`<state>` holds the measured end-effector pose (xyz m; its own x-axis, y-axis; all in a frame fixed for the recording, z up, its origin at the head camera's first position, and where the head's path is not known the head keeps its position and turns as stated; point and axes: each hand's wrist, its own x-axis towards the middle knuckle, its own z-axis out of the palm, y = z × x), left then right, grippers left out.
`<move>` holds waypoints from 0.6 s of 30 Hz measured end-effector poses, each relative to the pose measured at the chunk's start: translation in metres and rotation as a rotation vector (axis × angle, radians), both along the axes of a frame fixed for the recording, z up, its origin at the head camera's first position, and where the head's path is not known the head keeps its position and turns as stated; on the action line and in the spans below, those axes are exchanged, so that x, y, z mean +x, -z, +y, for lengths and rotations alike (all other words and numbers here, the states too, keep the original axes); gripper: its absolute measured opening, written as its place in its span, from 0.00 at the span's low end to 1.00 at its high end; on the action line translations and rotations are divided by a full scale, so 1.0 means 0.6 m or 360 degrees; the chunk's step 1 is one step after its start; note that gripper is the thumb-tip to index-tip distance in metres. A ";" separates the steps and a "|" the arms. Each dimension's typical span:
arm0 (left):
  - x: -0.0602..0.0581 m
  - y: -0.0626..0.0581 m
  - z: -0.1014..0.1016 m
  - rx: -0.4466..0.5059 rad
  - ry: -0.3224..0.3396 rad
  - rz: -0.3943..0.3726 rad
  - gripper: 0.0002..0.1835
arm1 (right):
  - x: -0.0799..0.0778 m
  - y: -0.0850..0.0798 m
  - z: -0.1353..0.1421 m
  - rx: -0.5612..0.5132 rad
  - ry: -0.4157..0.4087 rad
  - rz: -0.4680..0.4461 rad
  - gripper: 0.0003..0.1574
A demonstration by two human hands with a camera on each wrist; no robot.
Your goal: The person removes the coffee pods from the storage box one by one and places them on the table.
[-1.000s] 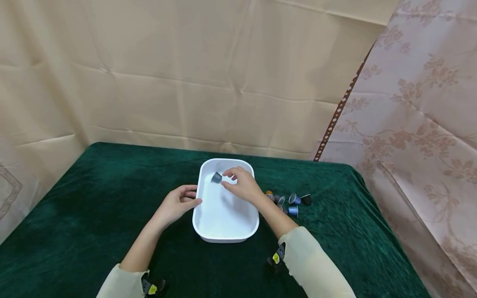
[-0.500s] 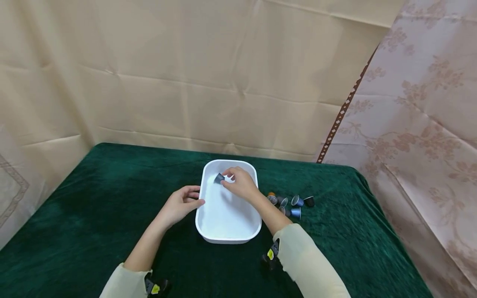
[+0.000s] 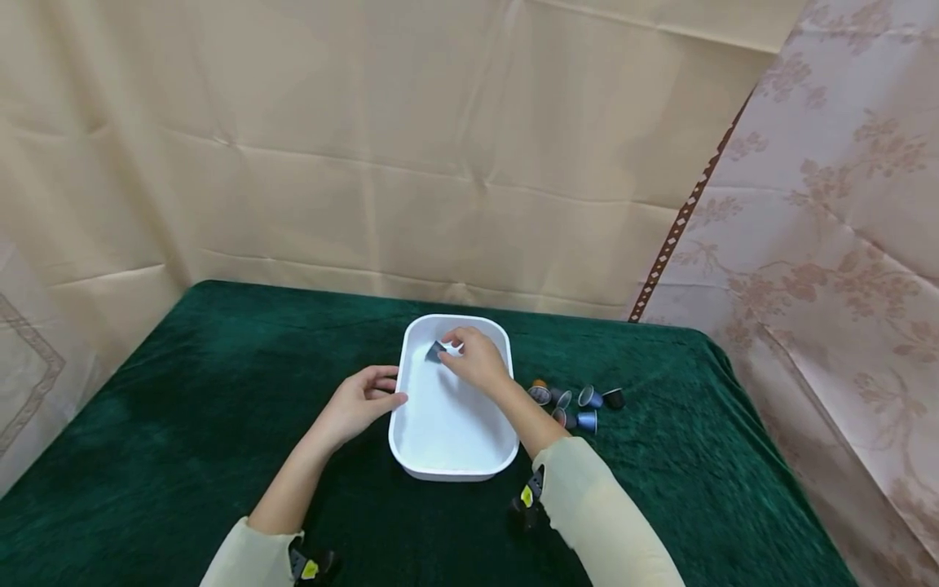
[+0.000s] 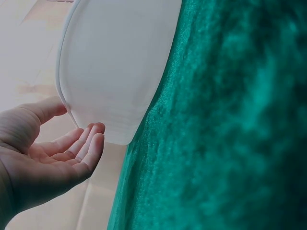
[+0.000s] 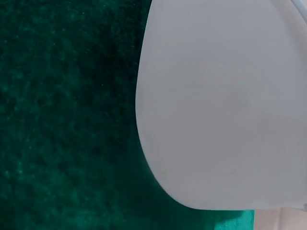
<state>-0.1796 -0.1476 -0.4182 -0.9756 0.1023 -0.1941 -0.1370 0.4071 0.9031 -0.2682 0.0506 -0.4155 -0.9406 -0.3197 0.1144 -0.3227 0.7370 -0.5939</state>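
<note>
A white rectangular bin [image 3: 451, 440] sits on the green cloth in front of me. My left hand [image 3: 361, 405] holds its left side, thumb over the rim and fingers against the outer wall. In the left wrist view the left hand [image 4: 53, 148] has its fingers slightly bent at the bin's wall [image 4: 115, 67]. Inside the bin, toward the far left, is a dark grey coffee capsule [image 3: 434, 352]. My right hand [image 3: 475, 359] reaches over the bin and pinches this capsule between thumb and fingers. The right wrist view shows just the bin's outer wall [image 5: 216, 110], not the hand.
Right of the bin lies a loose cluster of several coffee capsules, among them an orange-topped capsule [image 3: 539, 394], a blue capsule [image 3: 588, 420] and a black capsule [image 3: 614, 398]. Green velvet cloth [image 3: 220, 391] covers the table; a beige curtain [image 3: 330, 163] hangs behind.
My right fingers have closed in on the grey capsule, which now tilts between them. My left hand keeps its hold on the bin. The whole scene has shifted slightly rightward in view.
</note>
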 end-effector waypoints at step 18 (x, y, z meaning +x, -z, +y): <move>0.002 -0.003 0.003 -0.0001 -0.0005 -0.0005 0.28 | -0.011 0.000 -0.011 0.0069 0.0050 -0.0139 0.18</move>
<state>-0.1781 -0.1458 -0.4162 -0.9753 0.0993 -0.1972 -0.1410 0.4073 0.9023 -0.2749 0.0437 -0.4153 -0.9560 -0.2927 0.0182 -0.2474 0.7714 -0.5863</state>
